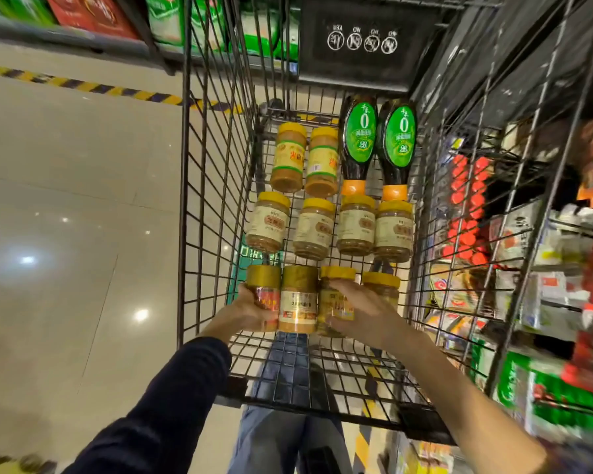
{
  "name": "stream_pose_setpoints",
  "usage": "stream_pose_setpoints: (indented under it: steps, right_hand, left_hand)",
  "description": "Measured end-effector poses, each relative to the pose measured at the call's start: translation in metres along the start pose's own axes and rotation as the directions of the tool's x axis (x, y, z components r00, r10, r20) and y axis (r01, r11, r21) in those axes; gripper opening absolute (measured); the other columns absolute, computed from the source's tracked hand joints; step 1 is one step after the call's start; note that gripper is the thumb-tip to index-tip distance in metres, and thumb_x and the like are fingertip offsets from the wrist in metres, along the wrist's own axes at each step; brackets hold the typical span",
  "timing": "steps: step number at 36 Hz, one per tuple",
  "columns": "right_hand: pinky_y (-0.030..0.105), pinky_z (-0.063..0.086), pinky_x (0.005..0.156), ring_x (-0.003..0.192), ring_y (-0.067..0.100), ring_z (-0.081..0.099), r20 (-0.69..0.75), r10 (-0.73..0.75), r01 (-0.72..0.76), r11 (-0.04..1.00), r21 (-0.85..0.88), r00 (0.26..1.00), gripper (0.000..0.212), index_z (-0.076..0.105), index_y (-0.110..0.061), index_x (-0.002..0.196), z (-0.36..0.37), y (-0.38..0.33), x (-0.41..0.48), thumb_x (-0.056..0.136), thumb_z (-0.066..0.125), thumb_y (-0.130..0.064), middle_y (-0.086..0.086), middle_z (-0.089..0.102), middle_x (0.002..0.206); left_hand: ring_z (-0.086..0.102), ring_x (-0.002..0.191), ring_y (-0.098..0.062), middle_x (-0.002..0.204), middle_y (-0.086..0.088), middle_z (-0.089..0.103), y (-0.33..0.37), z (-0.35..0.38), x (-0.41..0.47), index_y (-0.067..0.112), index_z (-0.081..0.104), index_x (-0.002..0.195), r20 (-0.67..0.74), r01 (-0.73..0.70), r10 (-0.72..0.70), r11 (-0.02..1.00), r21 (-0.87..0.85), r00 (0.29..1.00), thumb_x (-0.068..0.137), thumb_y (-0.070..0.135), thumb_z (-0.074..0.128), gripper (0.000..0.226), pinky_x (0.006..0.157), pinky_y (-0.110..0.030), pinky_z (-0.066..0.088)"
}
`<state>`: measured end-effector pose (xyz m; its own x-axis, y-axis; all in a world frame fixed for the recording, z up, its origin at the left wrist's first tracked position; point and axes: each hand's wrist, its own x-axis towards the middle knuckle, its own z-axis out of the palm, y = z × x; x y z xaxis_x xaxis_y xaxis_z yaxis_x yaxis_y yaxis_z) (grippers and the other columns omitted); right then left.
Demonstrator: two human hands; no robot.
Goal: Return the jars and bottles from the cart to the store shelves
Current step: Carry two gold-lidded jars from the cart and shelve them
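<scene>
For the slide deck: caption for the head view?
Both hands grasp jars in the wire cart beside two soy sauce bottles.

We read a large "0" and, lower down, "28" on the green label of each of the two dark bottles (357, 138) (398, 142) lying in the cart (216, 186). The Chinese characters there, on the jars' labels and on the cart's black placard (363, 39) are too blurred for us to read.

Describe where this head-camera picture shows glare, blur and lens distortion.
Head view: ceiling lights glare off the glossy floor; shelf goods at right smear with motion blur; the wide lens bends the cart bars outward; the green-labelled bottles stay sharp.
</scene>
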<state>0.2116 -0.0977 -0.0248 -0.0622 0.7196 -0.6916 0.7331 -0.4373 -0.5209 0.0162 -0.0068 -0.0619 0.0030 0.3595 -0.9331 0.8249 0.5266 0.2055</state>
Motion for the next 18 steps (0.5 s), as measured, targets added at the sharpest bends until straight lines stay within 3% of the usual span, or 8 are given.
stream_pose_setpoints:
  steps: [2, 4, 8, 11, 13, 15, 18]
  right_hand:
    - [0.029, 0.032, 0.104, 0.134, 0.016, 0.036, 0.002, -0.004, 0.004, 1.000, -0.018, 1.000, 0.064, 0.027, -0.023, 0.146, 0.001, 0.001, 0.000, 0.091, 0.054, -0.040, -0.003, 0.028, 0.152]
    - [0.030, 0.035, 0.103, 0.131, 0.017, 0.039, -0.006, -0.007, 0.007, 1.000, -0.016, 1.000, 0.064, 0.029, -0.023, 0.145, 0.002, 0.002, 0.000, 0.089, 0.056, -0.040, -0.002, 0.033, 0.150]
    - [0.028, 0.040, 0.093, 0.122, 0.016, 0.047, -0.034, 0.007, -0.005, 0.998, 0.057, 0.999, 0.059, 0.039, -0.024, 0.139, 0.003, 0.003, -0.002, 0.086, 0.061, -0.037, -0.004, 0.046, 0.141]
    - [0.024, 0.038, 0.088, 0.122, 0.019, 0.049, -0.061, -0.002, 0.009, 0.994, 0.110, 0.998, 0.056, 0.043, -0.018, 0.136, 0.003, -0.003, -0.003, 0.085, 0.064, -0.029, 0.000, 0.051, 0.135]
    - [0.025, 0.040, 0.092, 0.119, 0.021, 0.051, -0.069, 0.027, -0.014, 0.982, 0.186, 0.997, 0.052, 0.048, -0.012, 0.132, 0.003, -0.012, -0.003, 0.085, 0.067, -0.023, 0.005, 0.054, 0.131]
    - [0.026, 0.043, 0.089, 0.113, 0.022, 0.055, -0.060, 0.069, -0.055, 0.974, 0.218, 0.996, 0.049, 0.053, -0.009, 0.127, 0.007, -0.021, 0.001, 0.083, 0.069, -0.022, 0.006, 0.058, 0.126]
    - [0.025, 0.047, 0.081, 0.105, 0.021, 0.058, -0.038, 0.157, -0.142, 0.954, 0.263, 0.987, 0.044, 0.059, -0.006, 0.115, 0.018, -0.029, 0.017, 0.078, 0.074, -0.022, 0.007, 0.062, 0.115]
  left_hand:
    - [0.044, 0.127, -0.036, 0.139, -0.023, 0.042, 0.001, -0.003, -0.002, 0.000, 0.016, 0.145, -0.029, 0.001, 0.002, 0.996, 0.093, 1.000, 0.076, 0.013, 0.076, 0.092, 0.105, -0.040, 0.037]
    - [0.045, 0.126, -0.035, 0.138, -0.022, 0.044, 0.004, -0.006, -0.002, 0.001, 0.022, 0.143, 0.017, -0.005, 0.004, 0.998, 0.069, 1.000, 0.074, 0.014, 0.077, 0.089, 0.106, -0.041, 0.037]
    - [0.057, 0.114, -0.026, 0.119, -0.011, 0.061, 0.010, -0.015, -0.004, 0.011, 0.053, 0.114, 0.195, -0.003, 0.009, 1.000, -0.030, 0.981, 0.070, 0.002, 0.077, 0.051, 0.105, -0.045, 0.041]
    - [0.056, 0.115, -0.026, 0.112, -0.008, 0.061, 0.024, -0.020, -0.030, 0.019, 0.052, 0.098, 0.189, -0.071, 0.089, 0.993, -0.099, 0.978, 0.074, 0.001, 0.074, 0.037, 0.106, -0.045, 0.038]
    - [0.052, 0.118, -0.028, 0.120, -0.011, 0.058, 0.032, -0.025, -0.047, 0.012, 0.049, 0.113, 0.181, -0.113, 0.135, 0.985, -0.129, 0.974, 0.078, 0.001, 0.070, 0.043, 0.106, -0.046, 0.035]
    - [0.050, 0.121, -0.029, 0.128, -0.013, 0.053, 0.040, -0.032, -0.065, 0.008, 0.036, 0.132, 0.189, -0.168, 0.191, 0.977, -0.129, 0.963, 0.079, 0.006, 0.070, 0.063, 0.105, -0.046, 0.035]
    - [0.052, 0.113, -0.021, 0.129, -0.008, 0.053, 0.041, -0.044, -0.082, 0.013, 0.022, 0.141, 0.259, -0.241, 0.267, 0.962, -0.127, 0.928, 0.077, 0.016, 0.074, 0.082, 0.098, -0.038, 0.042]
